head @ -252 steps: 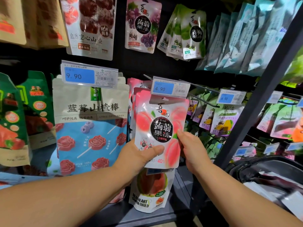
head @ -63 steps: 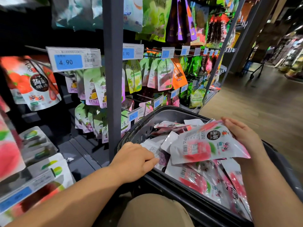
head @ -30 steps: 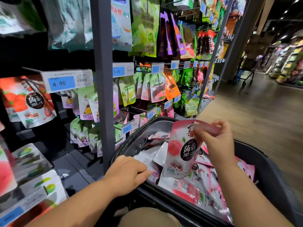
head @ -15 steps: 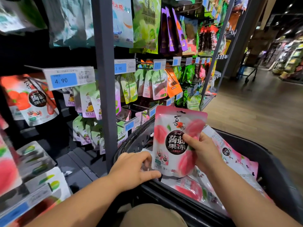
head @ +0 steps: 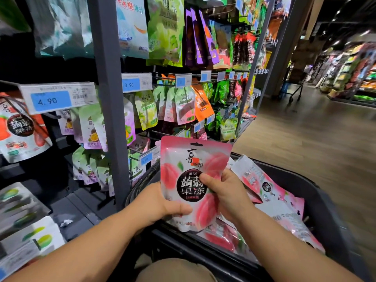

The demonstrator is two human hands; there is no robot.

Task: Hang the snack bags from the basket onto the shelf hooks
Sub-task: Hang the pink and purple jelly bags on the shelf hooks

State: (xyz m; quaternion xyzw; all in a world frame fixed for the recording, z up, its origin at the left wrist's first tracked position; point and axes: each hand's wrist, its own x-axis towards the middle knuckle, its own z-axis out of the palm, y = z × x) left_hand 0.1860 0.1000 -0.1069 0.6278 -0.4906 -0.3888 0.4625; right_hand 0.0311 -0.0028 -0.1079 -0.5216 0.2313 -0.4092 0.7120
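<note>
Filling the left and upper view, the dark shelf unit (head: 107, 98) carries rows of hanging pouches under blue price tags. Lower right sits the black basket (head: 317, 192), with more pink snack bags (head: 280, 212) lying loose inside. Above its near rim, both hands hold one peach konjac jelly bag (head: 191, 159) upright, its front toward the camera. The left hand (head: 160, 204) has its grip closed on the lower left corner, thumb across the front. The right hand (head: 225, 192) pinches the right edge, thumb on the dark round label. The hang hole (head: 196, 143) at the top of the pouch is uncovered.

The step in hand looks like the carry from basket to shelf: picked and turned upright, not yet hung. Matching bags (head: 20, 131) hang at far left beneath the 4.90 tag (head: 55, 100), so that hook is the likely target. The next move calls for swinging the pouch left, lining the hole with the hook's tip, which the tag mostly hides, and sliding it on.
</note>
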